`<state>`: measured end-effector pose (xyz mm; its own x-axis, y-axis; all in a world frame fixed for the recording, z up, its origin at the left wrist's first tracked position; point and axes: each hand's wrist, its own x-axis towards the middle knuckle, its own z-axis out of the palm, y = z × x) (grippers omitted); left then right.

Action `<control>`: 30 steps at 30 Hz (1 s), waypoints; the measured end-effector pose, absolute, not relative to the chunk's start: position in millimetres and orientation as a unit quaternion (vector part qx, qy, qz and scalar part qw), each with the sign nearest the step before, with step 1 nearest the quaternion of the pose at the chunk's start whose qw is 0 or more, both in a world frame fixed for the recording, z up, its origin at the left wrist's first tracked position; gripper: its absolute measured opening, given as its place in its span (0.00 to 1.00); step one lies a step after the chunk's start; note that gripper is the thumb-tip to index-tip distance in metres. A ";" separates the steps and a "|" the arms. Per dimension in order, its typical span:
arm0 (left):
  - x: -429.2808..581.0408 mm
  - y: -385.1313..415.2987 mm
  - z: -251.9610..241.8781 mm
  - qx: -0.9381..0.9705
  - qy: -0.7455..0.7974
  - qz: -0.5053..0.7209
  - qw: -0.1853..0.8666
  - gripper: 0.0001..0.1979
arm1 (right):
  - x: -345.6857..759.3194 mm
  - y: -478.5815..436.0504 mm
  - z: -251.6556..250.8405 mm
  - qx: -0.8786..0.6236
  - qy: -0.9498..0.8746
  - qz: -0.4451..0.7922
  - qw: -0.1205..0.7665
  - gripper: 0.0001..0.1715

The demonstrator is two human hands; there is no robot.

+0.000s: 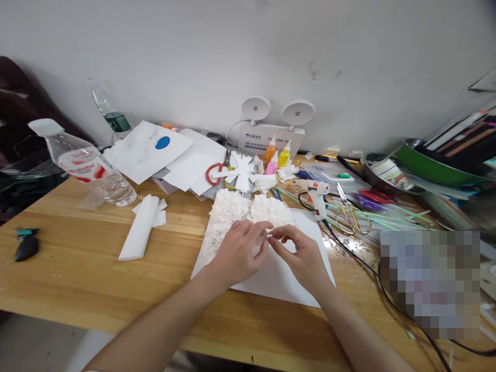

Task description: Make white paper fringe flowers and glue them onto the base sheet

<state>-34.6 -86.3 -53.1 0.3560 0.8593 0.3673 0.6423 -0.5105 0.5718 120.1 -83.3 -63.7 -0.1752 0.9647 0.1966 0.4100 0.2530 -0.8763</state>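
Note:
My left hand (241, 252) and my right hand (304, 254) meet over a white sheet (284, 289), fingertips closed in a pinch. Between them is a small white piece (268, 235), too small to make out well. Crumpled white tufts (228, 206) cover the far left part of the sheet, and another clump (271, 207) lies just beyond my fingers. My left hand partly hides the tufts beneath it.
A white glue gun (316, 199) with a black cord and gold-handled scissors (351, 216) lie to the right. Behind are paint bottles (284, 154), red-handled scissors (214, 174) and papers (191, 157). Folded paper (140, 230) and a water bottle (91, 168) stand left.

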 end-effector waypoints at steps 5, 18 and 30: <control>-34.9 -84.6 -48.2 0.729 0.503 0.332 0.325 0.11 | 120.3 -81.2 -66.6 -0.480 -0.641 0.434 0.412 0.06; -37.3 -81.0 -44.4 0.724 0.514 0.333 0.318 0.08 | 124.2 -77.5 -68.2 -0.491 -0.628 0.460 0.391 0.10; -38.5 -79.8 -44.1 0.694 0.521 0.360 0.342 0.06 | 125.7 -76.6 -69.0 -0.498 -0.600 0.490 0.391 0.11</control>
